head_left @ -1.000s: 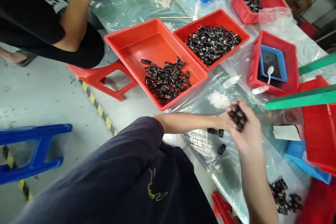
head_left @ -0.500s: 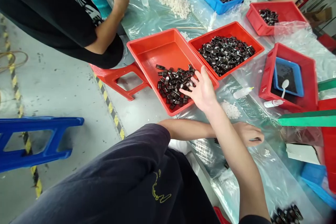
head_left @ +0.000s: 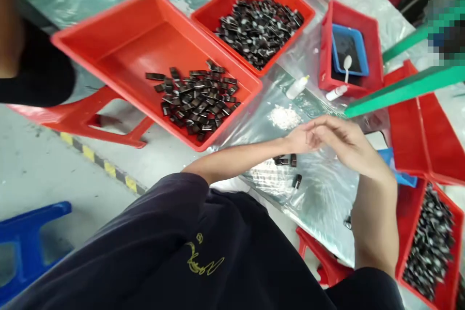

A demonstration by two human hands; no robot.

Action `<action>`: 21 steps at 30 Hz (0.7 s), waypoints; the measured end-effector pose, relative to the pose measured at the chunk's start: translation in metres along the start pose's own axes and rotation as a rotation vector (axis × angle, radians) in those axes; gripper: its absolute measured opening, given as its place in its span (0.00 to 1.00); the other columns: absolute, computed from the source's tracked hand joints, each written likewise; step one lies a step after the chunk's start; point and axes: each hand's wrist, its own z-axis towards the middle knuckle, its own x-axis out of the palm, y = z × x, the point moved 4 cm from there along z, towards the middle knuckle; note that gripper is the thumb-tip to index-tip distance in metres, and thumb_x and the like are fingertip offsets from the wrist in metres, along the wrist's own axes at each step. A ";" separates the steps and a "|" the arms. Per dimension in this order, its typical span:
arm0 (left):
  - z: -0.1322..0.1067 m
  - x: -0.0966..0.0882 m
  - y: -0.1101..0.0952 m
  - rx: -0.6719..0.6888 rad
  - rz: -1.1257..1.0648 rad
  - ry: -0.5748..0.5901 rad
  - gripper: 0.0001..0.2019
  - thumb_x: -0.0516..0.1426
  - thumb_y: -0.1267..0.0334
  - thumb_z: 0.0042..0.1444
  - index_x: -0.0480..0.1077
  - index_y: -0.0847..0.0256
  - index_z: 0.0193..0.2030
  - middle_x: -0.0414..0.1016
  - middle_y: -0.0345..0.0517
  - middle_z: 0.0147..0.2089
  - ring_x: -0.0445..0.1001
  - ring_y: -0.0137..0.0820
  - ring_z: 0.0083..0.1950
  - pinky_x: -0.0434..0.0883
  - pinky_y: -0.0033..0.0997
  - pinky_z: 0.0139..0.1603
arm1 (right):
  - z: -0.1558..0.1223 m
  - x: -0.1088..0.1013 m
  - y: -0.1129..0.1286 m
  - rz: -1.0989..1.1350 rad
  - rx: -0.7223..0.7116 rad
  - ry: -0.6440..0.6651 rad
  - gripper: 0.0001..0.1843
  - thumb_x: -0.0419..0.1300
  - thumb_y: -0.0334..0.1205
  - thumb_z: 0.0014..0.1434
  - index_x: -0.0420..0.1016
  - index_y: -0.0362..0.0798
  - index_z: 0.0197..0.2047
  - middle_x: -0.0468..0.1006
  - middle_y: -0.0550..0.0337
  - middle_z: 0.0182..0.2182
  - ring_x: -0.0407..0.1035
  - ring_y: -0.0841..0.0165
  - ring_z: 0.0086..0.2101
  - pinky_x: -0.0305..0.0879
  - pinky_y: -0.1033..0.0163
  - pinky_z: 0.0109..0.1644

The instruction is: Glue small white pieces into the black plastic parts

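My left hand (head_left: 300, 140) is raised over the plastic-covered table, its fingers curled in. My right hand (head_left: 351, 147) reaches in from the right and meets the left at the fingertips, its fingers bent together. Anything pinched between them is hidden by the fingers and slight blur. Below the hands, a few small glossy black pieces (head_left: 297, 181) lie on the clear film. Many similar black pieces (head_left: 198, 99) are heaped at the near end of a large red tray (head_left: 119, 60) to the left. A heap of white granules (head_left: 284, 117) is just beyond my left hand.
A second red tray (head_left: 250, 70), full of black pieces, adjoins the first. A white squeeze bottle (head_left: 297, 88) lies near a red bin (head_left: 327, 65) holding a blue tray and spoon. Green bars (head_left: 407, 94) cross at right. Another filled red tray (head_left: 458, 237) sits lower right.
My right hand has withdrawn from over the red tray and moved right to my left hand, which has come up off the table. The view has swung right.
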 end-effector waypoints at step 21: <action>0.003 -0.004 0.013 0.029 -0.042 0.029 0.11 0.56 0.62 0.74 0.81 0.57 0.46 0.85 0.49 0.48 0.80 0.37 0.44 0.73 0.38 0.49 | -0.059 0.081 -0.081 -0.808 0.294 0.073 0.20 0.62 0.37 0.78 0.75 0.44 0.69 0.84 0.38 0.59 0.83 0.45 0.55 0.76 0.51 0.49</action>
